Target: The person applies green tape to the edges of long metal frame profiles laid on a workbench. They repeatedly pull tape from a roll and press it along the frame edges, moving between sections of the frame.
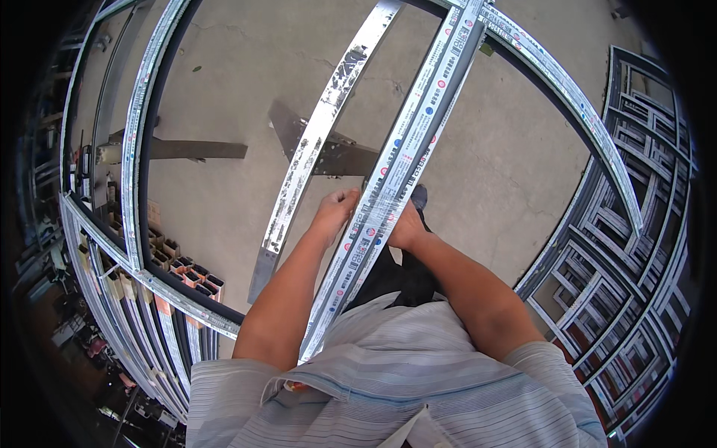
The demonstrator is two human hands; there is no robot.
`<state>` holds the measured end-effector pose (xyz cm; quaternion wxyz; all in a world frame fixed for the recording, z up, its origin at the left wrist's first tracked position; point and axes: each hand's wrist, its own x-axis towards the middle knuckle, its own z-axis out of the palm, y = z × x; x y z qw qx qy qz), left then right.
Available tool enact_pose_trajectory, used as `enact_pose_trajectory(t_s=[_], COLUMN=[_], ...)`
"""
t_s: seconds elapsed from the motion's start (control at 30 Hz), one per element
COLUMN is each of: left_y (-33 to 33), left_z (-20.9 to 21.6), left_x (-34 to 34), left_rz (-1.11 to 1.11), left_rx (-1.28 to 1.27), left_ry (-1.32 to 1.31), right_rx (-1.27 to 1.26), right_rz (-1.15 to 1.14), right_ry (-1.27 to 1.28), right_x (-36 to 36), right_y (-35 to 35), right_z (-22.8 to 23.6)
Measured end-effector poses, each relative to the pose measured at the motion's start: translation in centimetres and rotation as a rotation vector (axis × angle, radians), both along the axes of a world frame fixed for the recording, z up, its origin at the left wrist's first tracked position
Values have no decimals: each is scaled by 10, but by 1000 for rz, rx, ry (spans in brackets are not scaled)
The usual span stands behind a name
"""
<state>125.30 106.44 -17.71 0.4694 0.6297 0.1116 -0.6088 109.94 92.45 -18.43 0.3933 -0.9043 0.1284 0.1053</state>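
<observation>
A long metal frame bar, wrapped in printed protective film, runs from the top right of centre down toward my body. At its left edge is my left hand, with fingers curled together against the bar's side; whatever is between the fingertips is hidden. My right hand reaches under the bar from the right, and its fingers are out of sight behind it. The bar joins a curved-looking frame side at the top. Left of my left hand, a worn silvery strip lies slantwise, apart from the hand.
A film-covered frame side rises at the left, above stacked profiles. Dark metal stand legs rest on the concrete floor. Many finished frames lean in a stack at the right. My shoe shows beyond the bar.
</observation>
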Motion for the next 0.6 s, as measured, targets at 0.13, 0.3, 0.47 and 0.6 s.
enact_pose_trajectory(t_s=[0.13, 0.3, 0.47, 0.6], left_y=[2, 16, 19, 28], left_z=[-10, -42, 2, 43], left_x=[-9, -13, 13, 24], left_rz=[-28, -103, -116, -277], left_rx=[-15, -28, -25, 41], left_ry=[276, 273, -30, -482], right_rx=[206, 307, 191, 69], right_rz=[-118, -176, -193, -459], right_ry=[177, 104, -168, -81], right_x=[7, 12, -10, -20], right_y=[4, 7, -9, -32], right_z=[1, 0, -13, 61])
